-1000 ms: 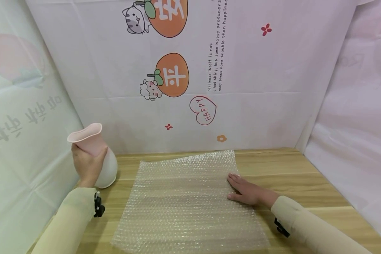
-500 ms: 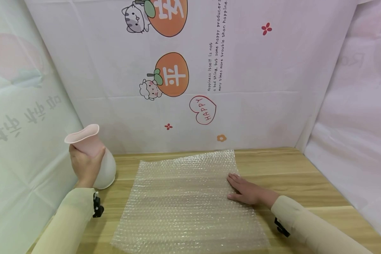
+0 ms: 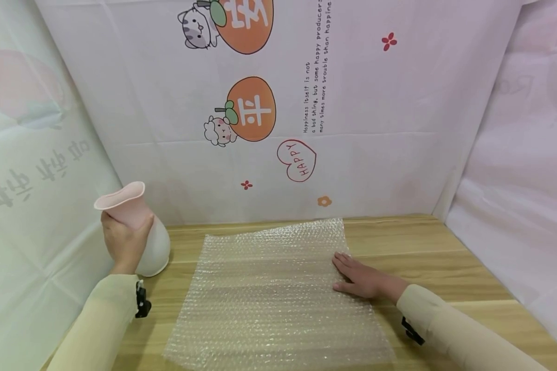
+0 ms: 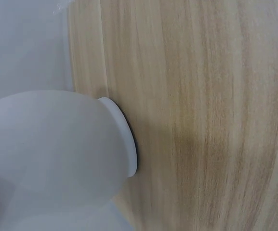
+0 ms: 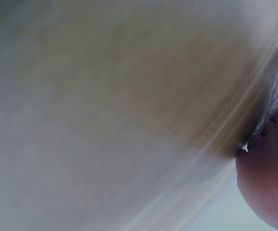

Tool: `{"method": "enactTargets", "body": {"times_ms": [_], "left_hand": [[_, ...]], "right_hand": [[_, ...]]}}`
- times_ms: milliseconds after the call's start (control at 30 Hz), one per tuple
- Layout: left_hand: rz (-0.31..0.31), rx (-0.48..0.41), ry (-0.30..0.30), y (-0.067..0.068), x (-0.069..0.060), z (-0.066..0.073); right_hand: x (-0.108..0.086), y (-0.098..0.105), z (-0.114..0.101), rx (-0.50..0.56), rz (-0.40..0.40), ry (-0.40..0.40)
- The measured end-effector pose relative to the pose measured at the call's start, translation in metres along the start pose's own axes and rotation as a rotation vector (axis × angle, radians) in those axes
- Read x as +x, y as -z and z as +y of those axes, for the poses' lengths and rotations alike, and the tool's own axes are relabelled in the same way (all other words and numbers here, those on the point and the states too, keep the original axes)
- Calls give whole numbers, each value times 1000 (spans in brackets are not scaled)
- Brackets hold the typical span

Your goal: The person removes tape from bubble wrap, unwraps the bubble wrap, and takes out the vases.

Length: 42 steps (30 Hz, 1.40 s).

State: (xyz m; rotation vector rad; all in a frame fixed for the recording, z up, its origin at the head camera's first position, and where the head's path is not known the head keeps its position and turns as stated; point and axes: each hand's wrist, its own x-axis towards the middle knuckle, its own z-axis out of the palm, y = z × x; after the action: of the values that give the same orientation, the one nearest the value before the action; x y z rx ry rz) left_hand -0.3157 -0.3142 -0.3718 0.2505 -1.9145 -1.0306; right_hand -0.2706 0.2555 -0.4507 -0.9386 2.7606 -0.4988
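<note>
A vase (image 3: 155, 250), pink at its wavy mouth and white lower down, stands at the left of the table, slightly tilted. My left hand (image 3: 124, 241) grips it round the neck. In the left wrist view the vase's white body (image 4: 57, 149) and foot ring (image 4: 122, 134) are at the wood surface. A sheet of clear bubble wrap (image 3: 274, 299) lies flat in the middle of the table. On its right edge rests my right hand (image 3: 363, 278), fingers straight. The right wrist view shows part of that hand (image 5: 269, 168) at its edge.
The wooden table (image 3: 427, 257) has its back edge against a white printed cloth (image 3: 376, 154). More cloth hangs on the left (image 3: 37, 221) and on the right (image 3: 520, 206). A dark wrist device (image 3: 143, 301) sits at the left cuff.
My left hand and the vase have shifted slightly to the left, with the vase leaning a little more. The right hand and the bubble wrap have stayed put.
</note>
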Motion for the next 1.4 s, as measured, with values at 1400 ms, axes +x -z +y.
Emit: {"method": "enactTargets", "body": {"times_ms": [1400], "left_hand": [[-26, 27, 98, 4, -6, 6]], "right_hand": [[2, 1, 2, -9, 0, -35]]}}
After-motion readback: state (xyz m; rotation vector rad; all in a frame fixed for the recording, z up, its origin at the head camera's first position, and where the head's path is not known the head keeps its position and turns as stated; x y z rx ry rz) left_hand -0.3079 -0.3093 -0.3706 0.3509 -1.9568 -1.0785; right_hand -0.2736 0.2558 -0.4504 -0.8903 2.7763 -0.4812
